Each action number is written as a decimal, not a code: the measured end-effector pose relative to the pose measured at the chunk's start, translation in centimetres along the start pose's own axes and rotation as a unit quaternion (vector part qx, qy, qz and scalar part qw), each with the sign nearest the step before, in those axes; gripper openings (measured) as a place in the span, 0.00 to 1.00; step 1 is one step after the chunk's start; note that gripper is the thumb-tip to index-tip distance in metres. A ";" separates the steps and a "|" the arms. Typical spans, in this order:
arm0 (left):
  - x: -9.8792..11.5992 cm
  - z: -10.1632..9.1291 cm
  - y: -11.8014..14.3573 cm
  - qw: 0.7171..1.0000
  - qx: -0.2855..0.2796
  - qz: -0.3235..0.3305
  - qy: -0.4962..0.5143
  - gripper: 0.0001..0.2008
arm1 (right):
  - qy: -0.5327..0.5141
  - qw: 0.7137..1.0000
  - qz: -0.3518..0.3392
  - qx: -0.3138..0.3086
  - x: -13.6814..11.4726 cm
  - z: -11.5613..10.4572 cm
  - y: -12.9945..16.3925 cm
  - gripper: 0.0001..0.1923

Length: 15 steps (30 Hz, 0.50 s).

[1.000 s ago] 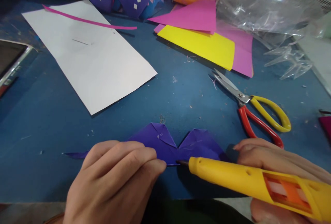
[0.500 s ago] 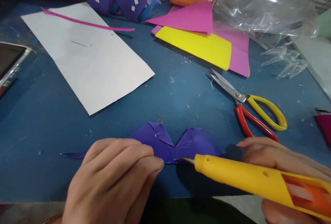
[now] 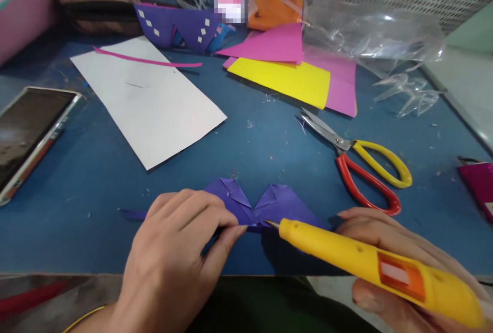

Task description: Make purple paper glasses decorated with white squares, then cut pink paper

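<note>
My left hand [image 3: 185,240] pinches the lower edge of a folded purple paper piece [image 3: 283,204] between thumb and fingers. The piece has two peaks with a V-shaped notch between them, and a narrow purple end sticks out left of my hand. My right hand [image 3: 393,240] is wrapped around a yellow pen-shaped hot glue gun [image 3: 331,246] with an orange window. Its metal tip points left, at the paper just below the notch; whether it touches I cannot tell. Scissors [image 3: 342,144] with one yellow and one red handle lie beyond my right hand, blades apart.
A white sheet [image 3: 154,112] bears a thin pink strip [image 3: 134,59]. Behind stand a purple mask shape [image 3: 165,27] with white squares, yellow paper [image 3: 285,81], pink paper [image 3: 269,45] and clear plastic [image 3: 370,30]. A phone [image 3: 31,133] lies left on the blue table [image 3: 246,153].
The view has tilted up and turned left, showing more of the phone and back. My left thumb and fingers have parted slightly behind the pinch. The glue gun's tip stays near the paper's middle.
</note>
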<state>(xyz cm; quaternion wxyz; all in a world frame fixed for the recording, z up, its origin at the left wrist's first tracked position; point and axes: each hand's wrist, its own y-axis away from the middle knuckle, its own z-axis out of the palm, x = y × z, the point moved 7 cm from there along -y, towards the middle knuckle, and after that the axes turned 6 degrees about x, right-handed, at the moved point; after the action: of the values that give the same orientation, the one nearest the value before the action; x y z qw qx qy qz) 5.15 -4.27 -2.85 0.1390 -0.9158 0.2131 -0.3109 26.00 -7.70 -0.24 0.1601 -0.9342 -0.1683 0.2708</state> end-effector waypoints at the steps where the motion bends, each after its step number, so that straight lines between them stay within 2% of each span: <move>1: 0.0 0.0 0.0 1.000 -0.006 0.001 -0.002 0.05 | -0.004 1.000 -0.016 -0.008 -0.3 0.2 -0.1 0.15; 4: -0.1 0.0 0.1 1.000 -0.012 0.009 -0.002 0.04 | -0.008 0.999 -0.038 -0.025 -0.9 0.5 -0.3 0.14; 12: 0.0 0.1 0.2 1.000 -0.025 0.011 -0.015 0.04 | -0.032 0.997 -0.039 -0.055 -1.4 1.0 -0.4 0.14; 15: 0.0 0.3 0.2 0.999 -0.031 0.008 -0.020 0.04 | -0.036 0.999 -0.016 -0.016 -1.4 0.2 -0.3 0.16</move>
<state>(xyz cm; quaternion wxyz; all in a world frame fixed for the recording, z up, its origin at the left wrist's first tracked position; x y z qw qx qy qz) 5.24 -4.41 -3.20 0.1169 -0.9237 0.2278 -0.2849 24.68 -7.93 0.39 0.1430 -0.9235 -0.1929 0.2992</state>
